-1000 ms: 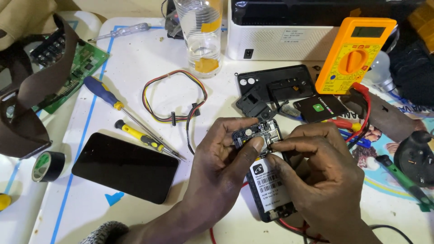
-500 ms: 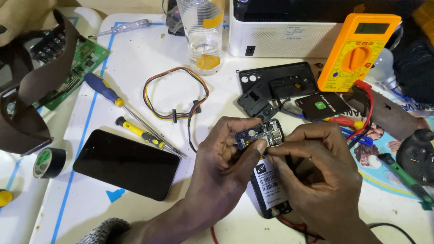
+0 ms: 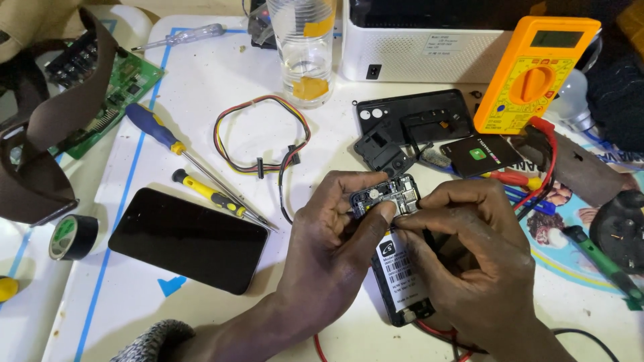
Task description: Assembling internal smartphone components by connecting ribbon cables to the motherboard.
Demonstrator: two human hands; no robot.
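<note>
Nearest the camera, the opened phone [image 3: 401, 278] lies on the white table [image 3: 201, 315] between the two hands, its long axis running from the near edge away toward the far side, tilted slightly left at the top. Its bare top end with the circuit board points away from the person; the labelled battery faces up along the lower body.

The left hand [image 3: 335, 248] comes in from the lower left, palm turned down, fingers curled around the top left corner of the phone with the thumb pressed on the board edge. The right hand [image 3: 469, 255] arches over the phone's right side, fingers bent and bunched, fingertips pinching at the top right of the board. Both hands are closed on the phone; whether the right fingers also hold a small part cannot be told.

Left of the hands, a black screen panel [image 3: 188, 238] lies flat, face up. Just beyond it rest a yellow screwdriver [image 3: 208, 196] and a blue-handled screwdriver [image 3: 157, 131], both slanting toward the hands. A looped wire bundle [image 3: 258, 134] lies further back.

Beyond the hands, a black phone back cover [image 3: 409, 117] lies flat with smaller black parts beside it. Farther still stands a clear glass [image 3: 305, 50], upright, holding only an orange scrap at its bottom. An orange multimeter [image 3: 530, 70] leans at the far right.
</note>
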